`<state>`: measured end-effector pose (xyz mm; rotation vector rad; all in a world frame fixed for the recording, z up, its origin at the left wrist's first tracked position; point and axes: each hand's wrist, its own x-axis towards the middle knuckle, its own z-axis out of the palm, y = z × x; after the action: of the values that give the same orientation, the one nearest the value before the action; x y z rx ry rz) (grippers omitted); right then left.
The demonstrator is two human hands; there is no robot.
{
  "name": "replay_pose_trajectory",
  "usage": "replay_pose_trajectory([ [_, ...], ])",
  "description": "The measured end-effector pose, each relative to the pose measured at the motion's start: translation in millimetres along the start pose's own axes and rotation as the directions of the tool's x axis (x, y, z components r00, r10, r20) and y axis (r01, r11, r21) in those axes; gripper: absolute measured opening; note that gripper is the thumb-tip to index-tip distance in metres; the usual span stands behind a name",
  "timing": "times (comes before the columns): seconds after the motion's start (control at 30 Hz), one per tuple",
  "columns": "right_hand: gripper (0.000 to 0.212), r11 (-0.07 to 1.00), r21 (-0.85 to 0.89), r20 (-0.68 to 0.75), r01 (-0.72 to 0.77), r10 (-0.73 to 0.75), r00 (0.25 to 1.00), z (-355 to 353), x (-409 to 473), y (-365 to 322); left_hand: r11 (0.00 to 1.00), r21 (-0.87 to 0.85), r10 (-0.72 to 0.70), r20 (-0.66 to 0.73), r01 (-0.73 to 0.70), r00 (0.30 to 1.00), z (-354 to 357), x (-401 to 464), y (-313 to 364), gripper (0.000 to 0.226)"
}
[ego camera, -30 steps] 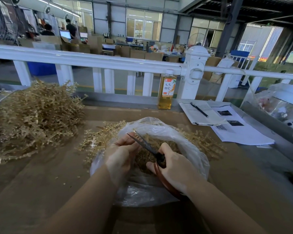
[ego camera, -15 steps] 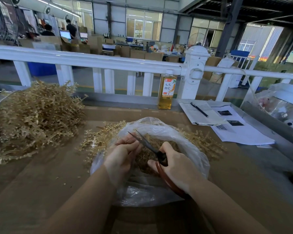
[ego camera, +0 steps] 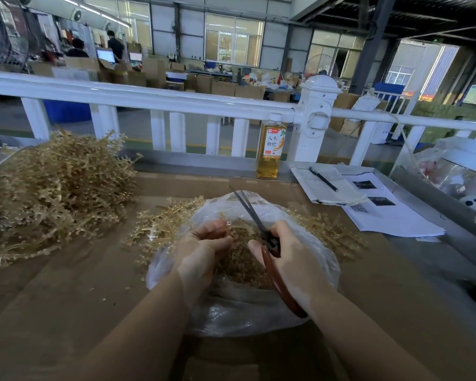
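Note:
A clear plastic bag (ego camera: 231, 312) lies open on the brown table, filled with small golden plastic pieces (ego camera: 239, 265). My right hand (ego camera: 291, 259) grips red-handled scissors (ego camera: 249, 209) over the bag, blades nearly together and pointing up and away. My left hand (ego camera: 201, 248) hovers over the bag's left side with fingers curled; a thin golden sprig seems pinched at its fingertips, though it is too small to be sure.
A big heap of golden branched sprigs (ego camera: 52, 188) fills the table's left. More sprigs (ego camera: 162, 226) lie behind the bag. A bottle of amber drink (ego camera: 270, 149), a notebook with pen (ego camera: 324, 182), printed sheets (ego camera: 390, 215) and a white railing (ego camera: 154, 100) stand behind.
The scissors have swung from pointing left across the bag to pointing up and away. My left hand stays over the bag's left side.

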<state>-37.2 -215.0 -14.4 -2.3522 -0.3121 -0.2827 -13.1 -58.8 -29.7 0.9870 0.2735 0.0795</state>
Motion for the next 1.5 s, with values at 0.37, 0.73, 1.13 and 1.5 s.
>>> replay_pose_trajectory([
  [0.37,0.031,0.985,-0.171,0.185,0.030,0.003,0.983,3.3,-5.5,-7.0,0.976,-0.194,-0.083,0.078,0.097,0.993,-4.8,3.7,4.8,0.028],
  [0.73,0.032,0.989,-0.142,0.256,0.034,0.004,0.967,-3.3,-3.0,-8.0,0.965,-0.234,-0.118,0.026,0.120,0.993,1.2,0.9,10.9,0.029],
  [1.13,0.034,0.969,-0.233,0.192,0.084,-0.038,0.981,5.5,-5.6,-6.7,0.991,-0.131,0.012,0.027,-0.008,1.000,3.6,-7.2,5.1,0.028],
  [1.5,0.038,0.971,-0.224,0.186,0.088,-0.046,0.982,8.0,-6.4,-1.8,0.971,-0.238,-0.011,0.038,0.020,0.999,0.5,-2.8,4.4,0.030],
])
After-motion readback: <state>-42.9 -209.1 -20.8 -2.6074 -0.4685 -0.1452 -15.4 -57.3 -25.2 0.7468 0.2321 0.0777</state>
